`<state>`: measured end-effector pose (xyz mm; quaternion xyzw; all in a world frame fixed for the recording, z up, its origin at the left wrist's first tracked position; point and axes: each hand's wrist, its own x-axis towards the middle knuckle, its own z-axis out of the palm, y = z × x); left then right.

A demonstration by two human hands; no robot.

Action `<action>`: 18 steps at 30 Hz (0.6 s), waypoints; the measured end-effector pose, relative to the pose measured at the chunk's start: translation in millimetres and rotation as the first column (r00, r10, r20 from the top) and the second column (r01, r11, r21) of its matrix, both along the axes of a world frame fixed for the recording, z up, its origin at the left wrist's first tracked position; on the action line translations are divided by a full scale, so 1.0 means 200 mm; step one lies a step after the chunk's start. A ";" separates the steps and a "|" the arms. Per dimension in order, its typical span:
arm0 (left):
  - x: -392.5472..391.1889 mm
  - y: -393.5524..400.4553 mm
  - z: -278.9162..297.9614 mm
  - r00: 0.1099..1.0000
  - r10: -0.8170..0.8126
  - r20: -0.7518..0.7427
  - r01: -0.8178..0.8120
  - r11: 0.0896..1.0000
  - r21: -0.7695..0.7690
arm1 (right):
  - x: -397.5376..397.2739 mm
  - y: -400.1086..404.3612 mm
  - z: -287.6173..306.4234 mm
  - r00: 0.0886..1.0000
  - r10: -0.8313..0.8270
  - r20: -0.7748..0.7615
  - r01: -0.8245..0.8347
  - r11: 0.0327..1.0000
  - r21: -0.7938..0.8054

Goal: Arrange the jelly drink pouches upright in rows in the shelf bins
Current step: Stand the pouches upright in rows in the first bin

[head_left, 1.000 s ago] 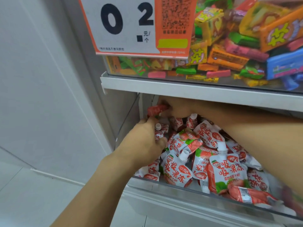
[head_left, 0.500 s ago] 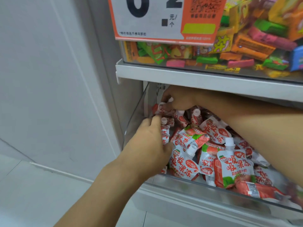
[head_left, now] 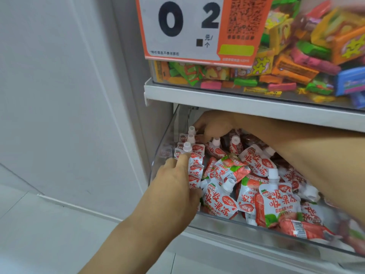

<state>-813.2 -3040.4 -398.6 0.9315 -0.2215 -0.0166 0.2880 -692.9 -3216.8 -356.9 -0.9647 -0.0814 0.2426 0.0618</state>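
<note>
A clear plastic shelf bin [head_left: 227,227] holds a loose heap of red-and-white jelly drink pouches [head_left: 256,163] with white caps. Along the bin's left wall stands a short row of upright pouches [head_left: 189,147], caps up. My left hand [head_left: 177,186] presses against the near end of that row, fingers on the front pouch. My right hand [head_left: 214,125] reaches in under the upper shelf to the back left corner, its fingers curled on a pouch at the far end of the row. One pouch [head_left: 276,202] stands upright at the bin's front.
The shelf board [head_left: 237,101] just above leaves a low gap over the bin. On it sits a bin of mixed coloured candy boxes [head_left: 296,68] with an orange-and-white price sign [head_left: 187,30]. A grey wall panel and tiled floor lie to the left.
The upright row at the left wall now shows its white caps clearly. My left hand has opened flatter against the row's front, and my right hand stays at the back corner.
</note>
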 end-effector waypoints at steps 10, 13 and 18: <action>-0.03 -0.03 0.06 0.988 0.051 0.143 -0.067 0.991 0.114 | -0.35 -0.12 -0.08 0.913 -0.037 0.406 0.104 0.984 -0.143; -0.01 -0.05 0.10 0.969 0.048 0.244 -0.061 0.997 0.045 | -0.42 -0.17 -0.10 0.862 -0.120 0.493 0.127 0.992 0.018; -0.01 -0.10 0.15 0.971 -0.146 0.191 0.147 0.989 0.010 | -0.67 -0.22 -0.10 0.667 -0.289 0.687 0.122 0.952 0.282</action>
